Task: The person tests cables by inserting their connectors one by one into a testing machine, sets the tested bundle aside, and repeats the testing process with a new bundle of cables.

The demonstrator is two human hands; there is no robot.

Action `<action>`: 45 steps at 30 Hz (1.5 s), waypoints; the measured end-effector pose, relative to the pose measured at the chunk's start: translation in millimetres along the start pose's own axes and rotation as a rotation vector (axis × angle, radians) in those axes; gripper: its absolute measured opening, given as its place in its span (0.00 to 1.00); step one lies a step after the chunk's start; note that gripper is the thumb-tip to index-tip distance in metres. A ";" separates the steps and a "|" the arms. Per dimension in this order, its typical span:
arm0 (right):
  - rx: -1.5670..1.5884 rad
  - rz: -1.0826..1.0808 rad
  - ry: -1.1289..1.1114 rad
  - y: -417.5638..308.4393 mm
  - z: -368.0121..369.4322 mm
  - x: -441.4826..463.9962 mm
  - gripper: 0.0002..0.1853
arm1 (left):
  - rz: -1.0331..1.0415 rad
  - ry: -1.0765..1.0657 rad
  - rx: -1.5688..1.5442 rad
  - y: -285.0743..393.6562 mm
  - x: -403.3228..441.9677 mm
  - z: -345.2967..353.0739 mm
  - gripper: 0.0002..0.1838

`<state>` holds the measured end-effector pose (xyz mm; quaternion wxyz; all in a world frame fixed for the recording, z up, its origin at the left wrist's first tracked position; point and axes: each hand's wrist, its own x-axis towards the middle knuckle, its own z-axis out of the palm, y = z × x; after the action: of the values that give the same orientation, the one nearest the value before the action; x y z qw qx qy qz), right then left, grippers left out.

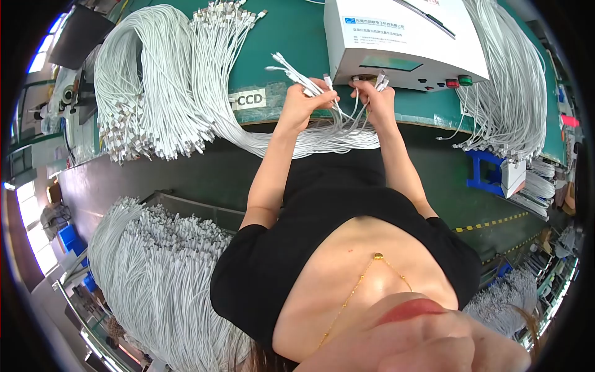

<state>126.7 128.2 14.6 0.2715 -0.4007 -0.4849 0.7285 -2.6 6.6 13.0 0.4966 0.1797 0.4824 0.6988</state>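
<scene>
My left hand (308, 102) is closed around a bunch of white USB cables (291, 71), whose plug ends stick out past the fingers. One plug (328, 80) stands upright by its fingertips. At the lower front of a white tester box (396, 43), my right hand (375, 102) pinches a white cable with its connector (356, 79) at the box's port. Whether the connector is fully in the port I cannot tell. More cable plugs (382, 79) poke out above the right hand's fingers. The cables droop between both hands into a long bundle (310, 144) along the table edge.
Thick bundles of white cables lie on the green table (285, 37), at left (167, 74) and right (505, 74). A "CCD" label (250, 100) is on the table. A large cable heap (161, 273) stands behind at left, and a blue stool (483, 170) at right.
</scene>
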 end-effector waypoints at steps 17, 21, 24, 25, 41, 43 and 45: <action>-0.156 -0.198 -0.159 -3.0 8.9 -25.1 0.10 | 0.034 -0.042 0.188 -7.8 -1.7 13.8 0.07; -0.069 -0.009 -0.229 -1.1 -1.4 -18.7 0.09 | 0.033 -0.029 0.148 -0.4 -7.1 19.1 0.07; -0.076 0.033 -0.288 -8.7 -6.9 -18.3 0.10 | -0.001 0.113 0.149 8.7 -9.2 21.5 0.08; -0.072 0.034 -0.334 -8.2 -7.8 -17.7 0.11 | 0.019 0.073 0.201 11.0 -9.1 20.8 0.09; -0.462 -0.299 -0.379 -8.2 7.8 -43.3 0.07 | 0.128 0.133 0.501 6.7 -9.6 26.3 0.13; -0.477 -0.398 -0.441 -9.4 10.0 -46.9 0.08 | 0.132 0.186 0.475 0.4 -4.3 19.3 0.15; -0.444 -0.271 -0.405 -11.3 8.2 -44.5 0.09 | 0.087 0.137 0.335 3.9 -6.0 11.6 0.16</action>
<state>143.5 93.6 41.0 0.1702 -0.2289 -0.7247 0.6273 6.4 6.9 23.2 0.3951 0.2325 0.6165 0.6402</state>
